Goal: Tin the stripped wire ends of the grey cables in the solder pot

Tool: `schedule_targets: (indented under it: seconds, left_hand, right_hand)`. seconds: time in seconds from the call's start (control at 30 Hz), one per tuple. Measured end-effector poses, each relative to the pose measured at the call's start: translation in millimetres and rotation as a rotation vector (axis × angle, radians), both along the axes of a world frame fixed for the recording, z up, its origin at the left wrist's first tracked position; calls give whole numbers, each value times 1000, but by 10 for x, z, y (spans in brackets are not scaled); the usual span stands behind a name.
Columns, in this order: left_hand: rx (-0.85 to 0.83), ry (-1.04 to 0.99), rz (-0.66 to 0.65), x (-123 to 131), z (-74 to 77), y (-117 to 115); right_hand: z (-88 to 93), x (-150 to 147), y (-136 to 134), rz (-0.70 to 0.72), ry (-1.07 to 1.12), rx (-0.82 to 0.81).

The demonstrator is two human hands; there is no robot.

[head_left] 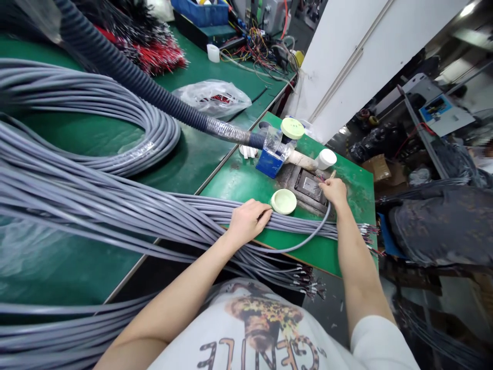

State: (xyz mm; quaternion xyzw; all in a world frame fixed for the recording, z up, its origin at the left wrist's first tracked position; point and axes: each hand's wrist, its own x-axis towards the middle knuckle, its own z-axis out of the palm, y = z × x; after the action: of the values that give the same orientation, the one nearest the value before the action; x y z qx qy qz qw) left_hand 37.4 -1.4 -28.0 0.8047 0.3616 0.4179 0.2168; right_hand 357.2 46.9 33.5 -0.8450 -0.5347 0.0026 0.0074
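Both forearms enter from the near edge and converge toward the centre. The left forearm (175, 293) runs diagonally up and to the right, ending in the left hand (248, 222), which lies palm down with its fingers together and gently curved. The right forearm (356, 259) rises more steeply from the near right. The right hand (333, 191) sits farther away and to the right, well apart from the left, back upward, its fingers drawn closely together.
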Motion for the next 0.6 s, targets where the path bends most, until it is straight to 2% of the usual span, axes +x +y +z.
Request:
schedule_targets:
  seconds: [0.23, 0.37, 0.5, 0.6]
  left_hand:
    - [2, 1, 5, -1, 17, 1]
    - [9, -8, 5, 4, 19, -2]
    - [-4, -28, 0, 8, -5, 8]
    - [-39, -83, -25, -4, 4, 14]
  right_hand:
    - [-99, -13, 68, -9, 25, -11]
    - [-93, -19, 69, -4, 63, 23]
    - [72, -75, -50, 30, 135, 107]
    - [269, -241, -294, 81, 237, 197]
